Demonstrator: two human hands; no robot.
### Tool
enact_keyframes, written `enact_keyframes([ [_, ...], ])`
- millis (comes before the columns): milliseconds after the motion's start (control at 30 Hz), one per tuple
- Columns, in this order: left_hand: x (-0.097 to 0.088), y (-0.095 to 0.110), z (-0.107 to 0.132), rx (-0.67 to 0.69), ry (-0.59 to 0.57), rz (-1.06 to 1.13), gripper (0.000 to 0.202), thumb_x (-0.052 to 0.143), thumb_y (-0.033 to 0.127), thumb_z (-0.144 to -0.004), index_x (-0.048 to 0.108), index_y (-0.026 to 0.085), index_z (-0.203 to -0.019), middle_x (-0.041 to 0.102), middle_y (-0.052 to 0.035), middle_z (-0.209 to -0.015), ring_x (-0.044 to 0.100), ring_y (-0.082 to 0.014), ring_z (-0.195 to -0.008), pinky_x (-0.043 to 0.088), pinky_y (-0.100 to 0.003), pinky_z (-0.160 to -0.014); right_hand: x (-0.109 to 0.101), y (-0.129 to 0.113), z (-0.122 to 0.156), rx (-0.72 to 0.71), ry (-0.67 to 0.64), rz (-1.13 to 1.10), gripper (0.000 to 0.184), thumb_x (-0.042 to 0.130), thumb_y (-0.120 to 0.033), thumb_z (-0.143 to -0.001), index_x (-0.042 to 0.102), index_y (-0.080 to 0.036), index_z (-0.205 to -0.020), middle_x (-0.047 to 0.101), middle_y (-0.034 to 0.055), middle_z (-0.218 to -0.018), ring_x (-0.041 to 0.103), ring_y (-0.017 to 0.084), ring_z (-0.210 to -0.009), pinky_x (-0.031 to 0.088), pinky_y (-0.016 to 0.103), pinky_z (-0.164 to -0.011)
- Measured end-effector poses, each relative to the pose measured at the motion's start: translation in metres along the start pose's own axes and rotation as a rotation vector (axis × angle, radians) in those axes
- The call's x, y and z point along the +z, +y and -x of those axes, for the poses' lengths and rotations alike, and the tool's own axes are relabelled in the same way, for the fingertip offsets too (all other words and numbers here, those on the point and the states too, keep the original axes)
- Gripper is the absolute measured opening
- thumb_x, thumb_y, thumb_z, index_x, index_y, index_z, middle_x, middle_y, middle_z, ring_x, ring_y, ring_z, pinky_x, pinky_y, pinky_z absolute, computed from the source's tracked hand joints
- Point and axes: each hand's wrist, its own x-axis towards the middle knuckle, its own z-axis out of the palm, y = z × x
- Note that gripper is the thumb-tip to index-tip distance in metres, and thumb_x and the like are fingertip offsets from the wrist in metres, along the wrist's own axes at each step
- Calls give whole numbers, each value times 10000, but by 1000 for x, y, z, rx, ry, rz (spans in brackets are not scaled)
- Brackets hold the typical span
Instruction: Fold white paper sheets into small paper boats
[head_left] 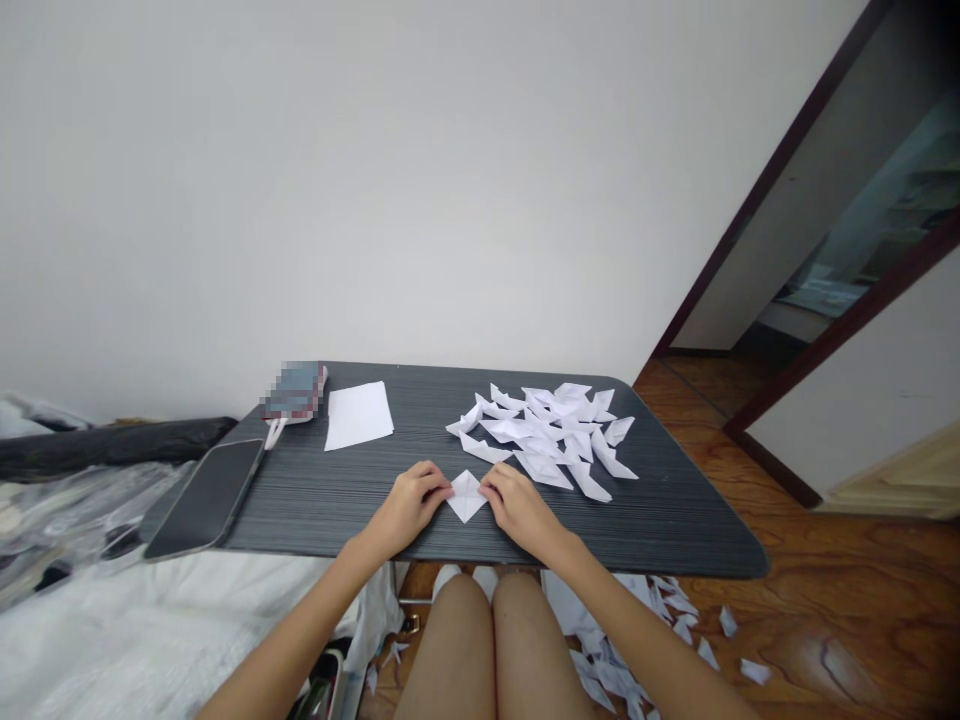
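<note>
A small white piece of folded paper (466,498), diamond-shaped with crease lines, lies on the dark table near its front edge. My left hand (414,503) pinches its left corner between thumb and fingers. On the opposite corner, my right hand (517,505) has its fingers closed the same way. Just beyond my right hand spreads a pile of folded white paper boats (547,425). To the far left of my hands rests a stack of plain white paper sheets (358,415).
A dark-screened tablet (206,497) lies at the table's left end, beside a pixelated object (294,390) with a white cord. The dark table (300,520) meets a white wall. Several folded papers (615,665) are scattered on the wooden floor, below right.
</note>
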Motion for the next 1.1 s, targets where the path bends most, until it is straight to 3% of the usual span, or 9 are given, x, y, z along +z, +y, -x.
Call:
enact_keyframes([
  [200, -2, -4, -1, -18, -19, -2, 163, 453, 201, -791, 601, 140, -758, 567, -58, -779, 517, -153, -758, 397, -258, -706, 0, 1, -8, 40, -99, 169, 177, 368, -141, -831, 517, -138, -737, 531, 82, -785, 502, 176, -776, 375, 286, -719],
  [467, 0, -1, -3, -134, 41, -30, 160, 496, 234, -744, 544, 155, -614, 548, -29, -648, 465, -165, -690, 366, -293, -670, -3, -1, -14, 79, -171, 251, 137, 420, -151, -802, 547, -125, -756, 564, 106, -805, 522, 191, -798, 359, 281, -704],
  [833, 15, 6, -3, -286, 31, -291, 115, 411, 202, -755, 471, 159, -666, 521, -52, -763, 427, -224, -832, 288, -375, -711, -8, -2, -30, 157, -297, 361, 148, 486, -217, -776, 590, -119, -741, 608, 148, -820, 557, 234, -790, 351, 298, -649],
  [933, 16, 11, 0, -302, 40, -333, 102, 397, 226, -775, 481, 170, -786, 509, -62, -842, 409, -229, -855, 283, -381, -716, -8, -3, -23, 189, -241, 352, 175, 491, -264, -784, 578, -112, -778, 594, 146, -822, 544, 232, -787, 353, 306, -659],
  [1100, 12, 11, -1, -347, 19, -280, 215, 391, 161, -761, 507, 230, -928, 510, -50, -891, 409, -230, -871, 289, -362, -691, -5, -1, 1, 147, 8, 281, 160, 485, -272, -795, 528, -199, -930, 528, 64, -880, 485, 198, -867, 327, 311, -739],
])
